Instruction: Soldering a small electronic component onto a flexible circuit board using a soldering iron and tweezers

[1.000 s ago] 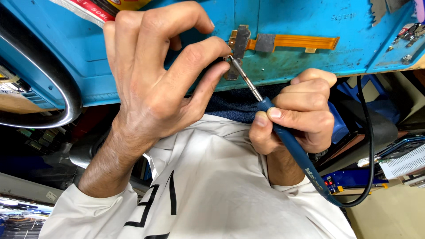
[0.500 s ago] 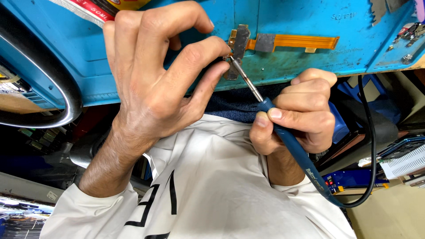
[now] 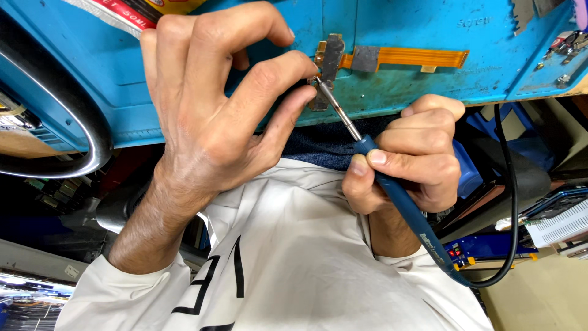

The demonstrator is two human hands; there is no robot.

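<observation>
While my right hand point(image 3: 410, 156) grips the blue soldering iron point(image 3: 398, 196) like a pen, its tip touches the small metal connector point(image 3: 331, 58) on the blue mat point(image 3: 416, 86). My left hand point(image 3: 214, 104) pinches that part at the tip; an orange flex cable point(image 3: 416, 57) runs off beside it.

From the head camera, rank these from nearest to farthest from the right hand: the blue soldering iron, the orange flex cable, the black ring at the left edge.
1. blue soldering iron: held in the right hand.
2. orange flex cable: on the blue mat, just above that hand.
3. black ring: far left, beyond the left hand.
</observation>
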